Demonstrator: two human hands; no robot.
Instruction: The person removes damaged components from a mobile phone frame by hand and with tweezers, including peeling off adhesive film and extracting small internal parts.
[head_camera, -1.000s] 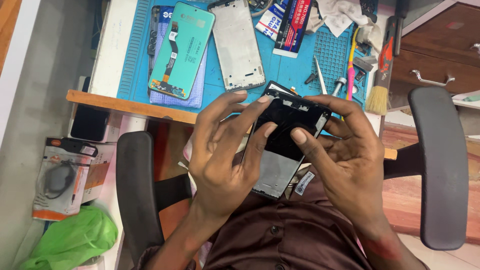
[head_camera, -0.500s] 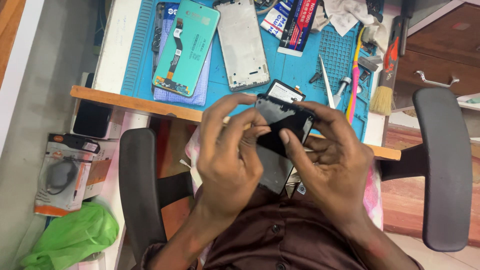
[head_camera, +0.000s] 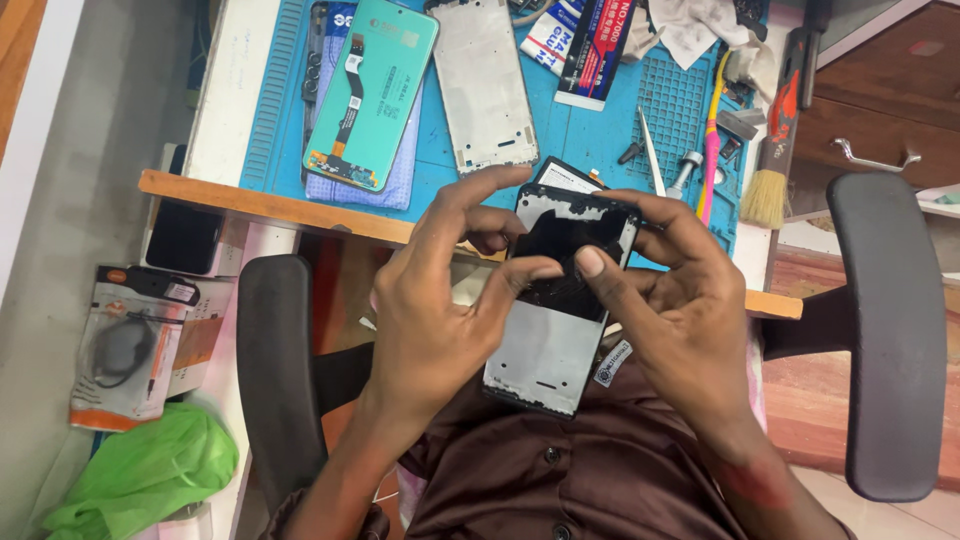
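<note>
Both hands clasp a phone frame at centre frame, over the lap: left hand grips its left edge with fingertips on the dark upper part, right hand holds the right edge, thumb pressing on top. Palms hide the frame's sides. Above, a teal screen panel lies on the blue mat, partly cut off.
</note>
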